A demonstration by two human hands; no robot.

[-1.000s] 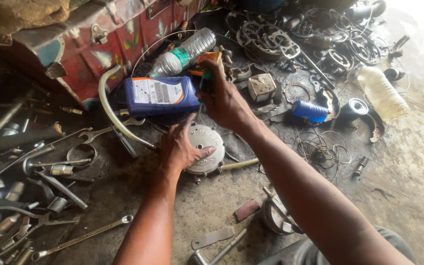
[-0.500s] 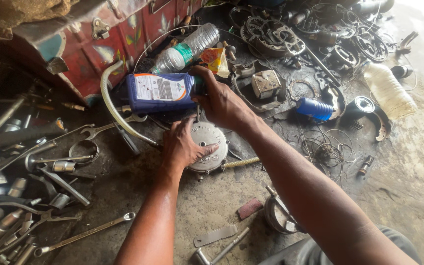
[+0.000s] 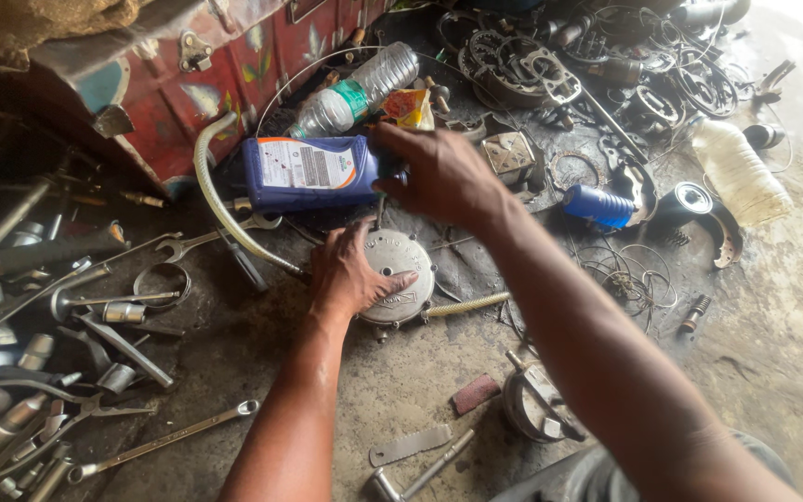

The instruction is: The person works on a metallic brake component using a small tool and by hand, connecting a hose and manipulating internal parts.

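The right hand [image 3: 439, 172] is closed around the neck end of a blue oil bottle [image 3: 309, 172], holding it on its side above the floor [image 3: 773, 372], its white label facing up and its base pointing toward the red metal box [image 3: 225, 84] at the floor's far left. The left hand [image 3: 350, 274] lies open and flat, palm down, on a round grey metal cover [image 3: 400, 279] that sits on the floor just below the bottle; its fingers spread over the cover's left part and grip nothing. A pale hose [image 3: 220, 200] curves from the box down past the bottle to the cover's left side. Just behind the bottle lies a clear plastic bottle [image 3: 355, 93] with a green label, beside a yellow packet [image 3: 408, 107]. Right of the right hand a small blue can [image 3: 598, 204] lies on its side, and farther right a pale ribbed bottle [image 3: 738, 172]. Wrenches [image 3: 164, 442] and other tools are scattered over the floor's near left, and rings and engine parts [image 3: 532, 65] crowd its far edge.
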